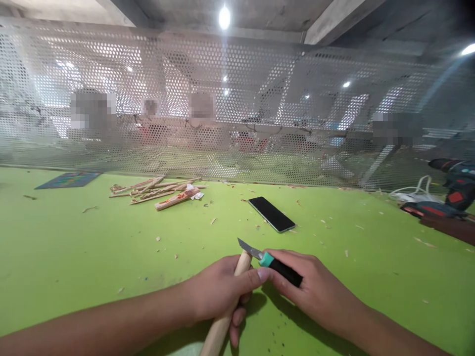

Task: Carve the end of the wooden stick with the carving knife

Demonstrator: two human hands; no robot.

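Head view: at bottom centre, our left hand (227,291) grips a wooden stick (216,332). Lower right, our right hand (317,282) clasps a knife (282,271), its blade (249,247) at the stick's upper end.

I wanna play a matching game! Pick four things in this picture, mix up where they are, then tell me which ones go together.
Things:
1. Phone
2. Knife
3. Wooden stick
4. Power drill

Places:
A. Held in the left hand
B. At the right edge of the picture
C. Flat on the green table, black screen up
D. Held in the right hand

Right pairs: 1-C, 2-D, 3-A, 4-B
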